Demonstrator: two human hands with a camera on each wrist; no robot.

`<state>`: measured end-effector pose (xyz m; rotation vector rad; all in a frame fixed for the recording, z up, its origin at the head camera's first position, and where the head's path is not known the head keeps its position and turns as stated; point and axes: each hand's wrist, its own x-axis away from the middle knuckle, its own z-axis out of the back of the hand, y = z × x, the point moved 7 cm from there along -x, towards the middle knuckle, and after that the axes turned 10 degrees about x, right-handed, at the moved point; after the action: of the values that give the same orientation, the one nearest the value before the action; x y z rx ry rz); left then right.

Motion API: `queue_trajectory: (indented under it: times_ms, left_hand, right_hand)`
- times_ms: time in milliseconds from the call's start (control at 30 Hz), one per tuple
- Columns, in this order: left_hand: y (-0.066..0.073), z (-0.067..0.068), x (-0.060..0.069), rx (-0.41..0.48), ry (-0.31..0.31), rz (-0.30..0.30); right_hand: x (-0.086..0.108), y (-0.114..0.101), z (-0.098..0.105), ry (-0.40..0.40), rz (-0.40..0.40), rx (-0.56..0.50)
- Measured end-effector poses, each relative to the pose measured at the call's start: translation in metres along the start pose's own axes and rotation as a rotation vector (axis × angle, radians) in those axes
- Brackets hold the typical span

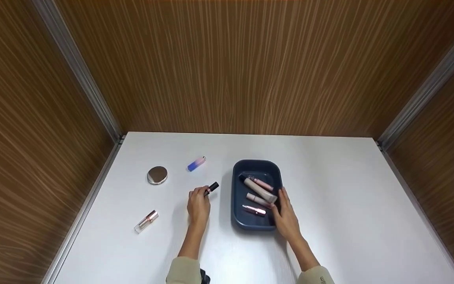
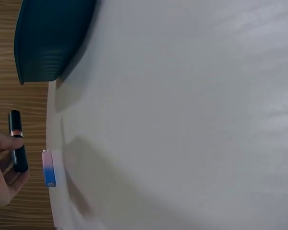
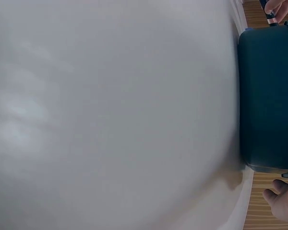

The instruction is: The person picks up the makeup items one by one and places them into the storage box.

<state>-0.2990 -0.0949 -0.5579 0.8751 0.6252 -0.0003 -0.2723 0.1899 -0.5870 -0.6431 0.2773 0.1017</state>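
My left hand (image 1: 198, 206) pinches a black lipstick tube (image 1: 213, 187) with a pinkish band, held left of the dark blue bin; the left wrist view shows the tube (image 2: 16, 120) between thumb and fingers. My right hand (image 1: 288, 221) grips the right wall of the blue bin (image 1: 255, 227), thumb over the rim and fingers along the outside. Inside the bin lie a white tube with a black cap (image 1: 259, 190), a pink tube (image 1: 263, 184), a pale pink tube (image 1: 257, 199) and a shiny pink lipstick (image 1: 254, 210).
On the white table (image 1: 353, 205), left of the bin, lie a blue-and-pink small item (image 1: 196, 164), a round silver compact (image 1: 157, 175) and a clear tube with a rose-gold cap (image 1: 146, 221). Wood-grain panels (image 1: 227, 67) stand behind and at both sides.
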Motion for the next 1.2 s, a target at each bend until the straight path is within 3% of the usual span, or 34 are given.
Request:
queue_trajectory:
  times_ms: [400, 1200]
  left_hand:
    - [0.011, 0.000, 0.001, 0.025, -0.059, 0.074]
    - [0.031, 0.001, -0.002, 0.050, -0.080, 0.047]
  right_hand:
    - [0.000, 0.000, 0.000, -0.001, 0.003, 0.007]
    - [-0.001, 0.000, 0.000, -0.001, -0.011, 0.001]
